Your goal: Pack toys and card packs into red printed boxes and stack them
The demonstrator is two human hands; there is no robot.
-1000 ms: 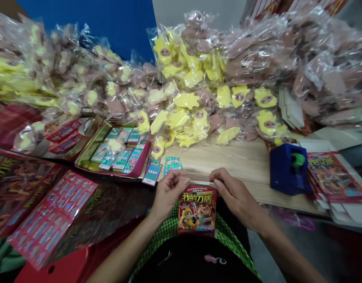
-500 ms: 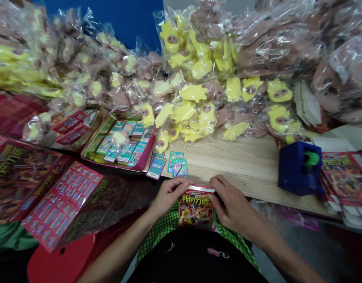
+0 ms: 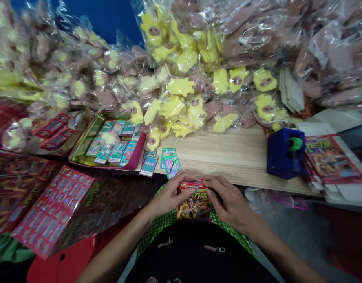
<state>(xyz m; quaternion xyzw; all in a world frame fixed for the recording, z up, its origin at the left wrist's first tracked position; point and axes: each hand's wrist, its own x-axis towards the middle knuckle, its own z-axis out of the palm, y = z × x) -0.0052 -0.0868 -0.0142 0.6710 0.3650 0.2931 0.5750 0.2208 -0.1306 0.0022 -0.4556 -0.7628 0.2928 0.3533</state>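
A small red box (image 3: 194,204) printed with cartoon animals stands upright on my lap, just below the wooden table's edge (image 3: 236,173). My left hand (image 3: 170,193) grips its top left corner, fingers curled over the flap. My right hand (image 3: 228,200) holds the top right side, thumb and fingers pressed onto the same flap. The two hands almost meet over the box top.
Piles of bagged yellow and pink plush toys (image 3: 181,86) fill the back of the table. A tray of cards (image 3: 110,143) and loose cards (image 3: 169,163) lie at left centre. A blue tape dispenser (image 3: 285,153) and flat red cartons (image 3: 331,161) sit right. Red printed sheets (image 3: 51,210) lie left.
My hands have closed in over the box top, folding the flap down, and now cover part of its front print. The view has shifted slightly downward and to the right.
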